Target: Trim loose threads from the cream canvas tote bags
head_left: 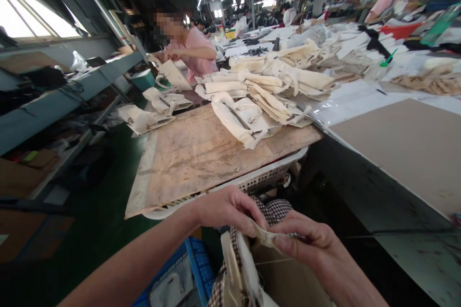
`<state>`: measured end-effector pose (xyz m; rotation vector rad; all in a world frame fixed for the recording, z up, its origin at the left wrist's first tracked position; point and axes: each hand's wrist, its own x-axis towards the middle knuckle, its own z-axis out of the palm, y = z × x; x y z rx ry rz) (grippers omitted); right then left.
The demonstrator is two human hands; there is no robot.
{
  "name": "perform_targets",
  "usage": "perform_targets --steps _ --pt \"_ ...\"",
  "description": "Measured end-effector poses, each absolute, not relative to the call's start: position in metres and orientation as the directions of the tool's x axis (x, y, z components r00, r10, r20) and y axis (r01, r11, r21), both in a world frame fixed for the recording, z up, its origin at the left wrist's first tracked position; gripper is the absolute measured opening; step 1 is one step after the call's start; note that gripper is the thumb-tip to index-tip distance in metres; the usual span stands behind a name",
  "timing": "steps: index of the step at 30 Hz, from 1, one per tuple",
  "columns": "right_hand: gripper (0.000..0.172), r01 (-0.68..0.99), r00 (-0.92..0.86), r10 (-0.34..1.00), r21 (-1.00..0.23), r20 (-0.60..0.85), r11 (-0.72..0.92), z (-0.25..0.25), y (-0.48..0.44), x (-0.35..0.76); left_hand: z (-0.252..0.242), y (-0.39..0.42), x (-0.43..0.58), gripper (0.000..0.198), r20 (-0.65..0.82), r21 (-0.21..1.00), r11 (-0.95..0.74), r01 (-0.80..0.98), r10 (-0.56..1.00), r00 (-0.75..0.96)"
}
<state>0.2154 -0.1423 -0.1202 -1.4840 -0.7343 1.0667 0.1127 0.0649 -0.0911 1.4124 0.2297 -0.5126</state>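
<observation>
Low in the head view, my left hand point(228, 210) pinches the edge of a cream fabric piece point(266, 236) between thumb and fingers. Close beside it on the right, my right hand point(311, 240) grips the same edge, thumb on the near side. The edge is bunched and slightly twisted between the two hands. Beneath them hangs a beige panel point(288, 273), and folded cream layers point(248, 268) stand at its left. Brown-and-white checked cloth point(276, 211) shows behind the fingers; whether it is clothing, I cannot tell. My palms hide part of the piece.
Ahead, a worn wooden board point(187, 153) rests on a white plastic basket point(266, 180), with cream fabric bags point(245, 117) piled at its far end. A blue crate point(196, 268) sits below left. A table point(403, 134) extends right. A person in pink point(201, 50) works beyond the board.
</observation>
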Motion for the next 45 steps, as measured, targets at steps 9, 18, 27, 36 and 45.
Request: perform_targets --steps 9,18,27,36,45 --pt "0.026 0.225 0.404 0.908 -0.95 -0.11 -0.215 -0.117 -0.148 0.218 -0.096 0.06 0.119 0.025 -0.435 0.896 0.029 0.442 -0.126 0.891" --pt "0.023 0.396 0.518 0.85 -0.907 0.093 -0.142 -0.12 -0.14 0.204 -0.094 0.056 0.116 0.024 -0.442 0.896 -0.002 0.444 -0.079 0.893" --pt "0.032 0.019 0.459 0.856 -0.961 -0.238 -0.277 -0.117 -0.137 0.221 -0.102 0.056 0.113 0.026 -0.441 0.89 0.072 0.449 -0.104 0.891" --pt "0.03 -0.06 0.399 0.877 -0.962 -0.267 -0.265 -0.117 -0.141 0.236 -0.088 0.041 0.126 0.025 -0.48 0.855 -0.201 0.478 0.042 0.876" --pt "0.028 0.03 0.456 0.882 -0.989 -0.114 -0.143 -0.121 -0.141 0.227 -0.08 0.03 0.146 0.026 -0.48 0.634 -0.616 0.468 0.161 0.862"
